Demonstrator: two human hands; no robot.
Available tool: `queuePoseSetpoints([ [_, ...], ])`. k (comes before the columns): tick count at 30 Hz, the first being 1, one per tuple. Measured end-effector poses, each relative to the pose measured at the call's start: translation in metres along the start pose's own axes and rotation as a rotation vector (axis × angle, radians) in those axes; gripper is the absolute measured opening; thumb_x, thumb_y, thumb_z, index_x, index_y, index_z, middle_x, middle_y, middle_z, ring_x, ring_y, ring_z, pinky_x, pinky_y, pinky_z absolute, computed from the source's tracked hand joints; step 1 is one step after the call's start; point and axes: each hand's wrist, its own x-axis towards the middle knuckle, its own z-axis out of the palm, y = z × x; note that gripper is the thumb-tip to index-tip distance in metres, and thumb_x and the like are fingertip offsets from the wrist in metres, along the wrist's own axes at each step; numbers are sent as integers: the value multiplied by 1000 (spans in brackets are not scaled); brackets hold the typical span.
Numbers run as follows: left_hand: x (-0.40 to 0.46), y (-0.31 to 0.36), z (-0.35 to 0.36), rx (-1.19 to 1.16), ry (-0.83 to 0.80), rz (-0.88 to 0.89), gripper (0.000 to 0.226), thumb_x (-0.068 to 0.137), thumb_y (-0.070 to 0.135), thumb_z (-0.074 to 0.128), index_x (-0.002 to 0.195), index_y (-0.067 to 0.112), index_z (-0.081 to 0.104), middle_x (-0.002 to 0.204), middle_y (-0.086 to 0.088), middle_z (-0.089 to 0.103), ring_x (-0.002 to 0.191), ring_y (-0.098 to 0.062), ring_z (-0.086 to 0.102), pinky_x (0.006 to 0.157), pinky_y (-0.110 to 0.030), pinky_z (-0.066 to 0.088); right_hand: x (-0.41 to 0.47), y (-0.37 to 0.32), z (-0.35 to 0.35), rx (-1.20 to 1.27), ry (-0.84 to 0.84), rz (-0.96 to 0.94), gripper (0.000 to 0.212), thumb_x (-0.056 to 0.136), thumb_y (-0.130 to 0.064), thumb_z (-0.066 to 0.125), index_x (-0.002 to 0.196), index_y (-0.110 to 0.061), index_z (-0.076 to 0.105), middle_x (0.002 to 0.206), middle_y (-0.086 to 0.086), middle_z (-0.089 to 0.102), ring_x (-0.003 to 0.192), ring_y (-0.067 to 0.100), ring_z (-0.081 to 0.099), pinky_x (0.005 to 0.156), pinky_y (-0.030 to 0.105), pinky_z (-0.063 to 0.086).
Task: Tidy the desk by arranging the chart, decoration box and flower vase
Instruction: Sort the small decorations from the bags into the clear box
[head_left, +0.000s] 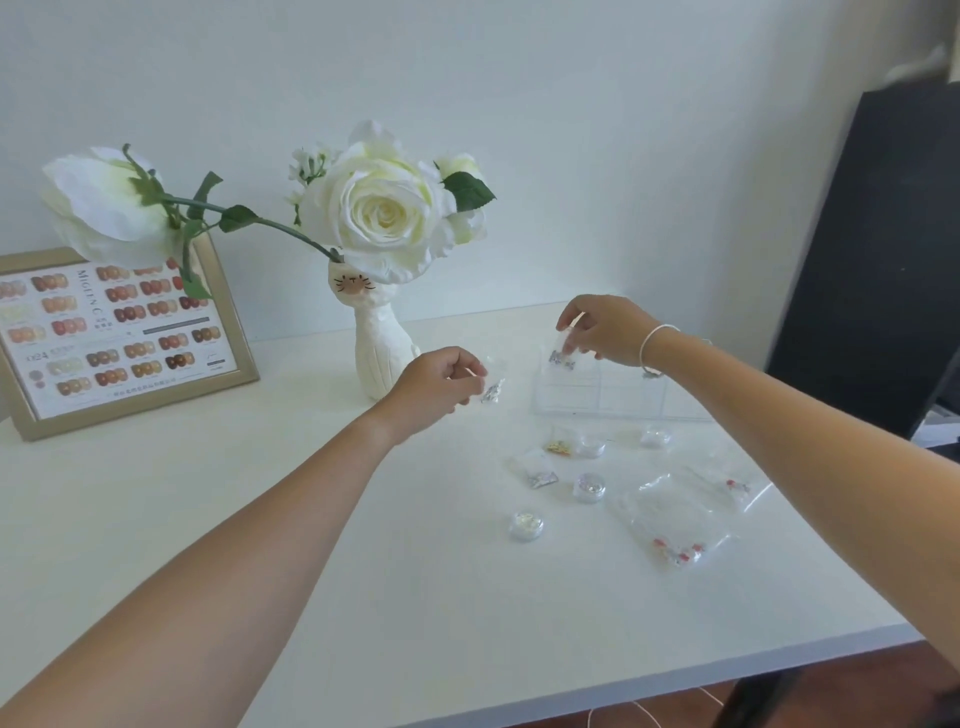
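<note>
Right hand (605, 332): raised over the far left part of the clear decoration box (618, 392), fingers (571, 340) pinched on a small clear packet (563, 356) with silvery bits at its lower end. Packet hanging upright, long axis near vertical, lower end just above or touching the box; contact not determinable, the plastic being transparent.

Left hand (441, 387): to the left of the box, just in front of the flower vase (379, 358), fingers curled and pinched on a second small packet (491, 389) of silver pieces. Packet tip pointing right, toward the box.

Decoration box: flat on the desk (260, 519), right of centre, long axis running left to right, divided into compartments; lid not discernible. Lying directly beneath the right hand and to the right of the left hand. Right hand judged the nearer and better placed for the drop; left packet needing a short carry rightward.

Loose items in front of the box, nearer the person: several small round jars (589, 486), further small packets (540, 473), and larger clear bags (675, 525) with red pieces.

Flower vase: white, cat-faced, upright, holding white roses, left of the box.

Chart (119, 332): framed, propped at the far left against the wall, partly overlapped by one bloom.

Judgement: sorting of decorations into the box under way, with much left outside.
</note>
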Motion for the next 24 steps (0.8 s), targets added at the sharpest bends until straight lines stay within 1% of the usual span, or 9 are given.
queuePoseSetpoints([
  [3,11,13,7,-45,33,13,13,83,13,59,78,26,59,75,9,64,67,-8,57,62,-21,42,5,6,-5,-56,68,-3,18,83,-9,46,86,-24,56,83,-6,68,58,7,44,54,24,35],
  [5,18,21,12,-70,53,20,12,83,13,58,78,25,60,76,8,66,67,-9,58,62,-21,42,8,11,-5,-52,86,5,16,83,-10,47,85,-23,57,82,-5,69,56,8,44,53,25,34],
  [9,30,31,22,-95,74,42,14,85,15,56,77,26,60,77,8,67,67,-8,59,63,-22,42,11,22,4,-83,31,4,11,84,-18,52,78,-23,59,83,-3,73,56,8,46,52,24,35],
  [12,38,33,30,-118,93,35,14,85,15,56,77,25,59,77,8,66,66,-8,59,61,-21,41,13,28,11,-109,8,-12,13,82,-20,54,74,-21,65,84,-1,74,54,10,47,49,22,36],
  [14,45,32,35,-133,102,26,12,85,15,56,79,24,60,77,7,66,66,-9,59,60,-20,40,15,31,15,-147,-4,-19,16,83,-23,56,78,-18,70,89,4,73,62,13,52,54,23,40],
  [16,50,31,40,-147,107,13,8,86,14,56,84,20,62,77,7,65,65,-7,58,55,-14,42,17,35,18,-212,2,-18,20,84,-28,57,88,-17,73,98,6,72,85,20,59,72,29,48],
  [18,56,30,44,-153,113,14,12,87,12,56,95,10,65,75,5,65,59,2,58,49,-5,39,19,41,16,-235,45,-2,22,84,-34,58,97,-22,72,106,3,69,102,24,57,89,33,46],
  [21,62,28,49,-138,114,11,15,87,10,55,96,4,66,73,4,64,50,11,56,46,-2,36,21,50,7,-193,145,4,22,85,-33,57,102,-25,69,110,1,67,107,21,54,90,32,41],
  [24,69,27,54,-122,109,-1,13,87,12,56,93,7,66,72,5,64,50,9,55,45,-1,35,19,57,-3,-137,221,-18,19,86,-27,56,96,-22,71,106,0,69,93,16,53,81,27,38],
])
